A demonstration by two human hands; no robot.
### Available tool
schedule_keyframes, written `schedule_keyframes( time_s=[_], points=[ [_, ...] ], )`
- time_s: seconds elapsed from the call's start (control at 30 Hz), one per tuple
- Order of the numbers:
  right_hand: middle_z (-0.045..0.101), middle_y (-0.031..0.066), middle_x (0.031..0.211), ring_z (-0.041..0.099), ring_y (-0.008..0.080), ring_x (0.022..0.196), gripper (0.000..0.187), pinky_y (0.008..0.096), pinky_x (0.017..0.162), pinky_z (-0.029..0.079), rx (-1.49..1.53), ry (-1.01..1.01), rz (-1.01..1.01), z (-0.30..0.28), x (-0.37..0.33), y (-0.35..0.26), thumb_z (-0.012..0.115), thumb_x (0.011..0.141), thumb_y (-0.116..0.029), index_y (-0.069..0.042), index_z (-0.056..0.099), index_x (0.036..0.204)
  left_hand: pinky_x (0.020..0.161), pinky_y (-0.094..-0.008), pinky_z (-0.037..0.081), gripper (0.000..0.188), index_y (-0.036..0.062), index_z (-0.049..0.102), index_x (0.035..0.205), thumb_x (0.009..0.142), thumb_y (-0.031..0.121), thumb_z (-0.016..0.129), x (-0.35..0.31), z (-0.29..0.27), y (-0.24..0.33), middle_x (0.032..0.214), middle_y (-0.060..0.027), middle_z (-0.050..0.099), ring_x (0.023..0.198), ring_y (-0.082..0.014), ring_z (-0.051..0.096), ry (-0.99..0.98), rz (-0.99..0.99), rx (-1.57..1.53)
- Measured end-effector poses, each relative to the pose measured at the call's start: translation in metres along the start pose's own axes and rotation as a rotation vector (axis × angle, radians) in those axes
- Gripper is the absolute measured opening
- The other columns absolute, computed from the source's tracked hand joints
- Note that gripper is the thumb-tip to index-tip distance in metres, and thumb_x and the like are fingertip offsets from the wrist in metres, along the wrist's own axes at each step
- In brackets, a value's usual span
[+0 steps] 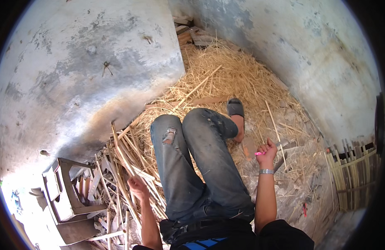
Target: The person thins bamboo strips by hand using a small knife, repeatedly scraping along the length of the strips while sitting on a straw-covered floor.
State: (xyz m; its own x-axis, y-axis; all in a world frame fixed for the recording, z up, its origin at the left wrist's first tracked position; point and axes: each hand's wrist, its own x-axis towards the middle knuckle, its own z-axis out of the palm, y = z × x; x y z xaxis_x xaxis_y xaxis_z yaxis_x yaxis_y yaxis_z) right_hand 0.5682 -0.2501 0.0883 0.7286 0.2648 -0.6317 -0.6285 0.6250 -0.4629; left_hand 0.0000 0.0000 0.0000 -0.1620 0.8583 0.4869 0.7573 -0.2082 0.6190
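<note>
Pink object (259,153), small, was in the right hand (266,153), as I saw it from my distant place; the fingers were curled around it, and it came out at the left side of the fist. Just to the right of this hand, I saw a thin pale stick (276,131). The left hand (138,187) was partly folded, near the long sticks (119,146), at the left of the jeans (217,158); I could not tell whether it gripped something.
</note>
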Motion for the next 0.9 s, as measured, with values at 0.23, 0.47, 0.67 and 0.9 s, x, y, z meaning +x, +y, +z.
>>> schedule_keyframes(
  time_s=[0.23, 0.47, 0.67, 0.9],
  points=[
    [0.031, -0.0067, 0.061, 0.03, 0.0083, 0.046, 0.025, 0.0256, 0.04, 0.025, -0.022, 0.067, 0.007, 0.003, -0.002, 0.004, 0.054, 0.096, -0.016, -0.01, 0.057, 0.121, 0.075, -0.0481, 0.056, 0.031, 0.0091, 0.063, 0.12, 0.107, 0.033, 0.049, -0.022, -0.072, -0.081, 0.105, -0.0187, 0.069, 0.097, -0.0328, 0.066, 0.012, -0.304, 0.585],
    [0.031, -0.0078, 0.054, 0.029, 0.0084, 0.041, 0.017, 0.0255, 0.038, 0.024, -0.055, 0.058, 0.025, 0.018, -0.014, 0.018, 0.058, 0.097, -0.017, -0.017, 0.049, 0.082, 0.115, -0.0553, 0.038, 0.059, 0.0106, 0.039, 0.154, 0.103, 0.038, 0.053, -0.051, -0.015, -0.057, 0.15, -0.0272, 0.043, 0.143, -0.0411, 0.038, -0.712, -0.258, 0.624],
    [0.03, -0.008, 0.055, 0.028, 0.0079, 0.042, 0.011, 0.0252, 0.038, 0.023, -0.079, -0.009, 0.048, 0.026, -0.018, 0.023, 0.058, 0.096, -0.018, -0.017, 0.052, 0.087, 0.122, -0.0525, 0.027, 0.104, -0.0076, 0.013, 0.158, 0.092, 0.053, 0.065, -0.085, 0.065, -0.1, 0.159, -0.0337, 0.03, 0.147, -0.0485, 0.03, -0.804, -0.495, 0.221],
    [0.029, -0.0082, 0.056, 0.028, 0.0078, 0.042, 0.009, 0.0249, 0.039, 0.022, -0.134, 0.102, -0.053, -0.005, -0.024, 0.002, 0.058, 0.096, -0.018, -0.016, 0.053, 0.089, 0.109, -0.0531, 0.043, 0.087, -0.0021, 0.038, 0.148, 0.084, 0.046, 0.073, -0.056, 0.115, -0.071, 0.139, -0.0268, 0.057, 0.132, -0.0411, 0.052, -0.858, -0.685, 0.233]
  ],
)
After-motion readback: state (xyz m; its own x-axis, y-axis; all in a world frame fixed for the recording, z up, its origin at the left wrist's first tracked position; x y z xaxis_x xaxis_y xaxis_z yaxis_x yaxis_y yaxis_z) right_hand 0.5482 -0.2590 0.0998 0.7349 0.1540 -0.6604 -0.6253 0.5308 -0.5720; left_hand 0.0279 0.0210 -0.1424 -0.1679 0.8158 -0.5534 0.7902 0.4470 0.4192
